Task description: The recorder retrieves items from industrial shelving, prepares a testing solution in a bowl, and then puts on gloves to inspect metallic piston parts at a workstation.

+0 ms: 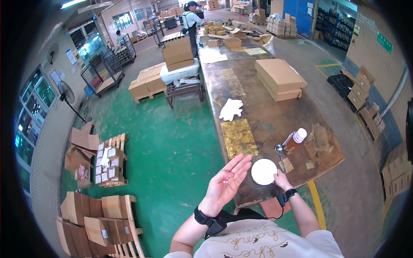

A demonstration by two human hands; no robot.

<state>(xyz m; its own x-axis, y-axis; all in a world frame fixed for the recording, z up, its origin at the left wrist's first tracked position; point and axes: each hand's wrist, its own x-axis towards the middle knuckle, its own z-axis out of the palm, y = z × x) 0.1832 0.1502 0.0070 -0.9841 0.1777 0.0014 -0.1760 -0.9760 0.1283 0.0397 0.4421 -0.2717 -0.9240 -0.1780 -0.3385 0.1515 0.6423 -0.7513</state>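
Some pinkish bits (pixel 226 181) lie on left hand (pixel 220 188), fingers (pixel 241 167) outstretched; right hand (pixel 282 181) grips white disc (pixel 263 171) at left's three o'clock.

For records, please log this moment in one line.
left hand: open, small pieces on palm; right hand: holding round white thing; nearby: bottle

Brown cardboard box (pixel 279 75), standing fan (pixel 65 92), wheeled cart (pixel 108 83)

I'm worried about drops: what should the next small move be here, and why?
Probably cup the left hand slightly: small pink-and-white pieces lie loose on its open palm, while the right hand holds the round white object.
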